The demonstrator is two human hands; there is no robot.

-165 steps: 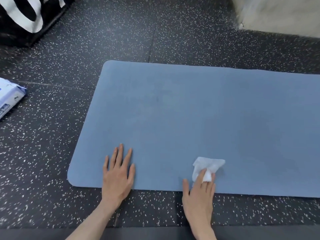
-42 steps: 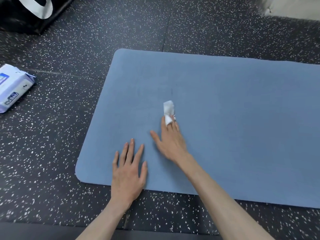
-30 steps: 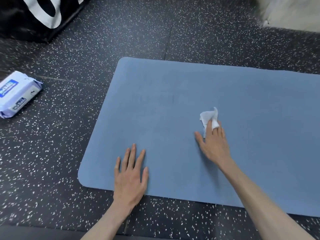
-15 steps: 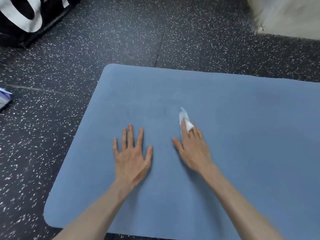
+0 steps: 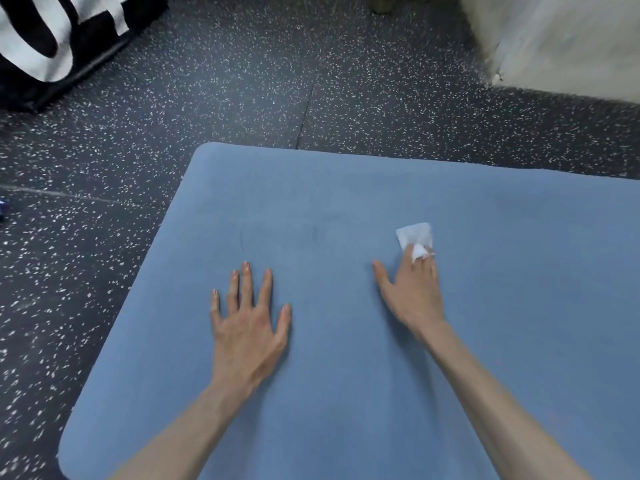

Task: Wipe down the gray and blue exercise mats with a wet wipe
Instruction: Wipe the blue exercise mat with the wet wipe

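The blue exercise mat (image 5: 346, 202) lies flat on the speckled floor and fills most of the view. My left hand (image 5: 247, 323) rests palm down on the mat with its fingers spread and straight. My right hand (image 5: 412, 292) lies on the mat further right, its straight fingers pressing a crumpled white wet wipe (image 5: 414, 237) against the surface. Part of the wipe sticks out beyond the fingertips. No gray mat is in view.
Black rubber floor (image 5: 207, 81) with white speckles surrounds the mat. A black object with large white lettering (image 5: 52, 36) stands at the back left. A pale wall base (image 5: 571, 43) runs at the back right.
My right hand has slid the wipe to the right across the mat. My left hand stays planted. The view has shifted forward over the mat, and the wipe pack at the left is gone from sight.
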